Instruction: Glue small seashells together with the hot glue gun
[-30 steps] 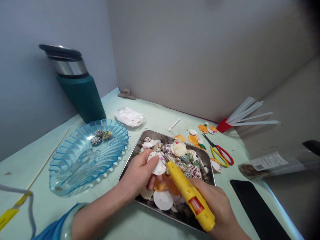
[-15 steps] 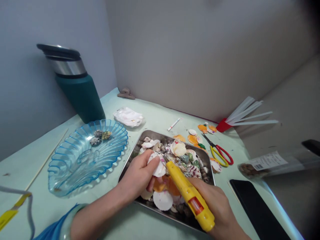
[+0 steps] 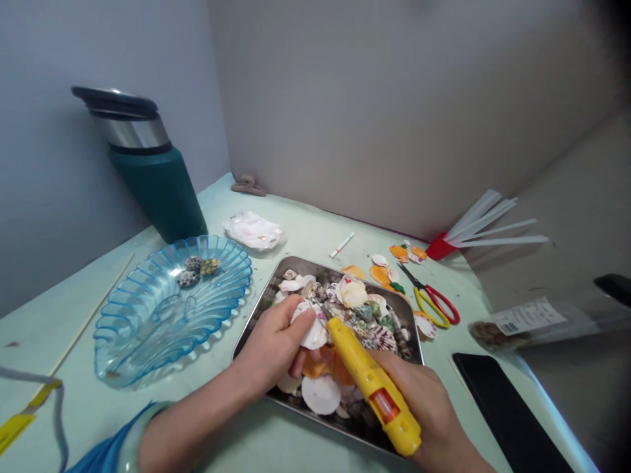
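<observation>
Pinched in my left hand (image 3: 273, 341) is a white scallop shell (image 3: 315, 336) with small pink spots. My right hand (image 3: 426, 401) grips a yellow hot glue gun (image 3: 372, 381) with a red window on its body. Its thin metal nozzle is at the shell's upper right edge; I cannot tell whether it touches. Both hands are over a metal tray (image 3: 254, 314) full of shells. White and orange scallop shells, a purple-striped shell (image 3: 383, 338) and small green snail shells (image 3: 365, 312) show in it. My fingers and the glue gun hide part of the pile.
Left of the tray lies a blue shell-shaped dish (image 3: 148, 315) with several speckled snail shells; a green bottle (image 3: 158, 184) stands behind. Red-and-yellow scissors (image 3: 436, 305), loose shells and a red cup (image 3: 440, 247) of translucent sticks are at right, beyond a black flat object (image 3: 507, 407).
The glue gun's back end has shifted very slightly left. My left hand and the shell stay in place.
</observation>
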### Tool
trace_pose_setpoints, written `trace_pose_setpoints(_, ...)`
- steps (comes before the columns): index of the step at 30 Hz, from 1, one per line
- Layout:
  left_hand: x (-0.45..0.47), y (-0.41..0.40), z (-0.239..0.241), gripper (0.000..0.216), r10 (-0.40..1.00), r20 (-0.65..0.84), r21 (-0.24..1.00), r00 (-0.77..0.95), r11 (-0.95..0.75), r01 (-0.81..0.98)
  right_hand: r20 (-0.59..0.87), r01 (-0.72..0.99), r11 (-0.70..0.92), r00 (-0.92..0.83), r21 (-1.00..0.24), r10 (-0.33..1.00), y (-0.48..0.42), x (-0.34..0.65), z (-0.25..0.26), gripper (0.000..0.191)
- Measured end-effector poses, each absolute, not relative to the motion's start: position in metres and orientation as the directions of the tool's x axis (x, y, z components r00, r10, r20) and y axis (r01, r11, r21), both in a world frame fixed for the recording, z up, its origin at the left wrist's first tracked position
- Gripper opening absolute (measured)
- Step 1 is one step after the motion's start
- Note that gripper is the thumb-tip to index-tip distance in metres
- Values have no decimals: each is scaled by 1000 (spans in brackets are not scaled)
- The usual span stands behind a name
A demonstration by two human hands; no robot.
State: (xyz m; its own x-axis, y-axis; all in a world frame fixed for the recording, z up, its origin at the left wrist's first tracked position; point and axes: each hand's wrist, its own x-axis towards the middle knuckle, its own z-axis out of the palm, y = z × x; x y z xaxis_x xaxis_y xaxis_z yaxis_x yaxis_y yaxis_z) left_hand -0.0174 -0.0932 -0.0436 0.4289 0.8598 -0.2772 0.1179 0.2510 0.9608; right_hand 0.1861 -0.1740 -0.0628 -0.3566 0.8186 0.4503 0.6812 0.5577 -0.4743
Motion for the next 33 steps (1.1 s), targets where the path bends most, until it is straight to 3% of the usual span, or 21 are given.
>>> trace_pose_setpoints(33, -17, -93, -38, 25, 877, -306, 952, 371, 271, 145, 517, 697, 584, -346, -417, 783, -174, 183, -56, 21)
